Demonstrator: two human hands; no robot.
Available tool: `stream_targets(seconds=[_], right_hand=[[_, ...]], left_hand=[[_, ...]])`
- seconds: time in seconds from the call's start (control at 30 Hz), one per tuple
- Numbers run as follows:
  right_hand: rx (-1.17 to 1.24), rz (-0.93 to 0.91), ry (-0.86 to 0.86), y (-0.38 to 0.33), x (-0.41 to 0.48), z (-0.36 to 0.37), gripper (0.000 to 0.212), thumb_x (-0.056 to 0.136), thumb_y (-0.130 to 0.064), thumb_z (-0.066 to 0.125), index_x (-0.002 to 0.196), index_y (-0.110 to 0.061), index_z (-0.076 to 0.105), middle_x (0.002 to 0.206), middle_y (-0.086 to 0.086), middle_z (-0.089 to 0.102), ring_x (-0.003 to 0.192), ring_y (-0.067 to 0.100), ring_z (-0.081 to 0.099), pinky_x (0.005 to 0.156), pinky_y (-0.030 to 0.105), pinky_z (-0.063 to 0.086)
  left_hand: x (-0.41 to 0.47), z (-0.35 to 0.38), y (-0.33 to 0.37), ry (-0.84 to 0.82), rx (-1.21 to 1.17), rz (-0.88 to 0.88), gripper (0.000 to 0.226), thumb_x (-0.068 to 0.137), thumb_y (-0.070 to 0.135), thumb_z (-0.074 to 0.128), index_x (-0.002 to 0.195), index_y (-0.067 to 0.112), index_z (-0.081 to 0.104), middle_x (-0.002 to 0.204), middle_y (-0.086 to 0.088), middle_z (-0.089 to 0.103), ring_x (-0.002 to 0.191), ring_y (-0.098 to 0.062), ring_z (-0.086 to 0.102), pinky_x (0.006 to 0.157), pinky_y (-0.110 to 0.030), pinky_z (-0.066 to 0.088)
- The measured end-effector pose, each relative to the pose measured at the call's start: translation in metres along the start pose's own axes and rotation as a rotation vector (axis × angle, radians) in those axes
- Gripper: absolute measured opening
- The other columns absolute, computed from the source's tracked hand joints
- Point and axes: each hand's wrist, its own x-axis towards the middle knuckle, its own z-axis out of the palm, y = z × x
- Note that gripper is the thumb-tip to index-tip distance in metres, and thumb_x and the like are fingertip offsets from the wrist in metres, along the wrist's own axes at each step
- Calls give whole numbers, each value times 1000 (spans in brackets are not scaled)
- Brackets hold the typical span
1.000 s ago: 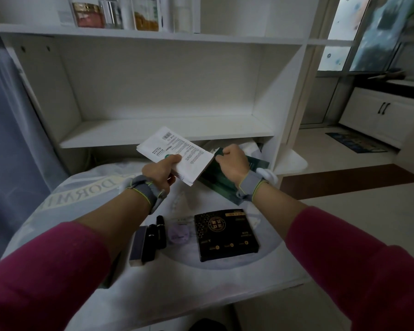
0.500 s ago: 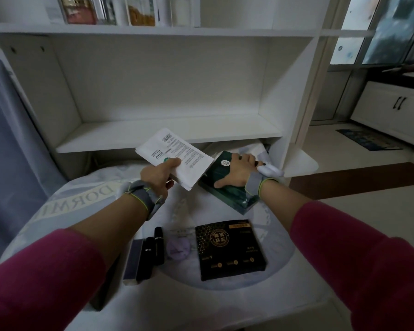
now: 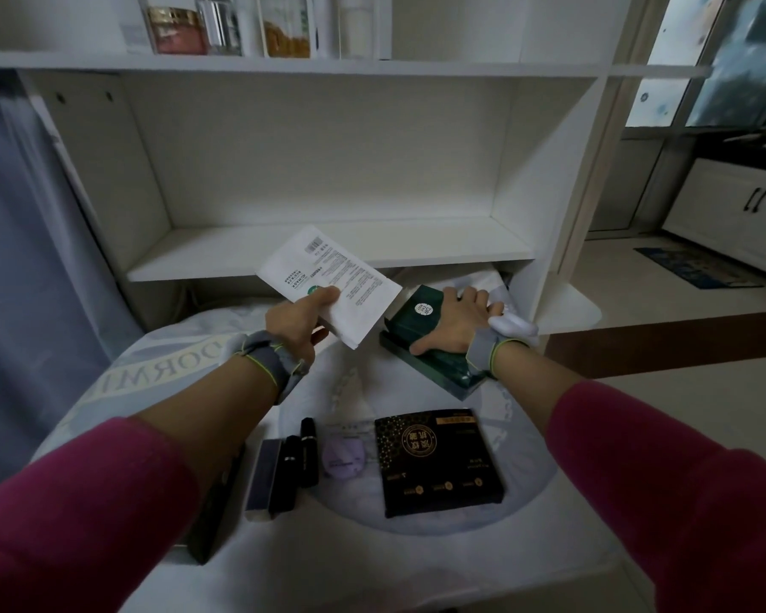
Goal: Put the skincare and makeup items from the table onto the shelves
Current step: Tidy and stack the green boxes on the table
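White sachet (image 3: 333,276) in left hand (image 3: 295,324), green pack (image 3: 410,321) under right hand (image 3: 455,321)

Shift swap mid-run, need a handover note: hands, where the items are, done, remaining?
Left hand: holds the white sachet raised in front of the middle shelf.
Right hand: on the green box, fingers curled over its far edge; the box sits on the table.
Done: jars and bottles stand on the top shelf.
Left: sachet, green box, plus the black box, purple compact, two lipsticks and slim dark box on the table.
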Motion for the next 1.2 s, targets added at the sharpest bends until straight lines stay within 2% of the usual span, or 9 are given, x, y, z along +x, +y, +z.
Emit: stream_targets(seconds=[0.13,0.23,0.43,0.53,0.7,0.93,1.0,1.1,1.2], right_hand=[[30,-78,59,-9,-14,-4,114,49,-76,71,136,-16,28,133,13,35,123,34,31,93,44,29],[28,-172,101,-21,-26,-7,121,50,-73,73,143,-17,20,136,15,33,126,35,29,98,45,27],[66,-264,181,-41,-50,-2,124,47,-76,72,143,-19,19,132,11,33,125,33,31,100,44,27],[126,-256,226,-47,-61,1,122,47,-76,72,142,-21,20,129,9,34,123,32,32,98,42,27],[216,-136,286,-56,-77,6,130,50,-79,69,149,-21,8,137,13,31,127,33,29,102,44,26],[485,-3,386,-79,-93,9,136,52,-73,74,152,-21,-2,137,13,28,127,32,27,101,45,26],[532,25,414,-86,-94,11,138,51,-74,73,152,-22,-4,137,12,28,127,32,28,101,45,27],[609,67,420,-94,-95,14,141,49,-75,74,152,-24,-7,136,11,29,127,32,28,101,46,28],[673,98,418,-100,-95,17,142,47,-74,76,152,-25,-7,136,10,29,127,31,29,101,45,28]], left_hand=[[-6,0,10,-113,-88,-20,34,84,8,69,117,9,60,108,-11,70,86,-22,69,57,-30,57],[-14,0,19,-185,-148,-45,16,89,8,63,104,13,60,97,-9,71,85,-22,68,61,-35,59],[-26,-6,25,-241,-148,-19,9,91,10,60,98,16,60,74,-3,75,82,-21,68,68,-41,56],[-33,-13,27,-244,-155,-2,9,91,9,60,96,16,60,75,-3,75,85,-22,67,77,-48,54],[-45,-23,35,-274,-185,10,9,94,9,56,94,18,57,64,1,73,82,-21,66,69,-47,52],[-56,-27,47,-285,-218,35,25,93,10,57,118,16,55,97,-6,70,90,-24,66,91,-53,49],[-57,-28,51,-321,-224,45,25,95,12,55,120,16,54,96,-6,72,88,-23,66,88,-51,50],[-60,-29,56,-391,-229,58,11,99,13,48,102,19,57,77,-1,76,69,-18,69,82,-43,51],[-60,-29,58,-387,-233,59,11,98,14,49,101,22,56,74,1,76,67,-16,73,63,-40,59]])
